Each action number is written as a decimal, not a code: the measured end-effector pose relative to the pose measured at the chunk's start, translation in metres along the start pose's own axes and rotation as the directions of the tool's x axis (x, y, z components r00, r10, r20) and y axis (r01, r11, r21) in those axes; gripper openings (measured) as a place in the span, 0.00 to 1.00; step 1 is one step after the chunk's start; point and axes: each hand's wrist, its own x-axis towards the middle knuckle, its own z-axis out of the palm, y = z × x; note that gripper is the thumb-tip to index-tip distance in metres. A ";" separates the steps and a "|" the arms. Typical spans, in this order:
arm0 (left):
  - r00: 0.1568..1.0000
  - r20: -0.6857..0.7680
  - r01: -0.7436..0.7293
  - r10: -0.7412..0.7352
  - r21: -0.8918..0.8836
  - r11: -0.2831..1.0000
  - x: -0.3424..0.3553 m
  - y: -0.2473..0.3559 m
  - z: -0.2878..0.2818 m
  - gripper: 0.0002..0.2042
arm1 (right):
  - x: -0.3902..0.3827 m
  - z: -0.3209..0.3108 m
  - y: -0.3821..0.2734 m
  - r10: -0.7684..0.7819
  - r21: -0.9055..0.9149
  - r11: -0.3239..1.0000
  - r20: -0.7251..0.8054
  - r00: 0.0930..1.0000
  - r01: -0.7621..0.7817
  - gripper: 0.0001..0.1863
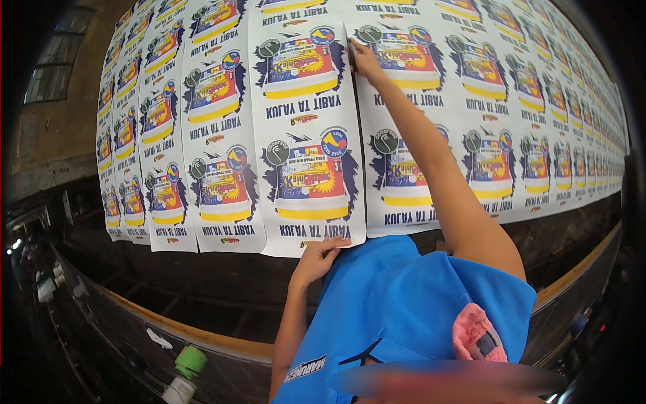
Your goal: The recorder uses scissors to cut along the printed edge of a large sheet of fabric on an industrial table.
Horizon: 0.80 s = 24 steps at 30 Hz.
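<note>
A large white printed sheet (229, 138) with repeated colourful tub pictures covers the work surface, its print upside down to me. Straight slits divide its left part into long strips. My right hand (365, 60) reaches far over the sheet, fingers closed around a slim dark tool (351, 52); its exact kind is hard to make out. That tool sits on the slit running from near my body up past the hand. At the near edge, my left hand (316, 259) lies on the strip just left of this slit, fingers stretched over the paper's border.
A long dark bench or frame with a wooden edge (222, 342) curves behind and beside me. On the lower left are a green container (191, 361) and a white item (159, 338). A pink cloth (479, 334) lies on my blue shirt (377, 296).
</note>
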 end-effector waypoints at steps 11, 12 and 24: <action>0.998 -0.036 0.049 -0.054 -0.126 0.991 0.014 -0.003 0.008 0.21 | 0.213 -0.048 -0.060 -0.134 0.078 0.986 -0.129 0.983 0.144 0.21; 0.995 -0.050 0.078 -0.085 -0.128 0.989 0.012 -0.014 0.016 0.23 | 0.194 -0.030 -0.049 -0.152 0.105 0.981 -0.100 0.983 0.163 0.22; 0.914 -0.368 0.114 0.170 0.635 0.764 0.041 -0.054 0.093 0.45 | -0.203 -0.229 0.071 -0.015 0.145 0.989 0.078 0.997 0.003 0.25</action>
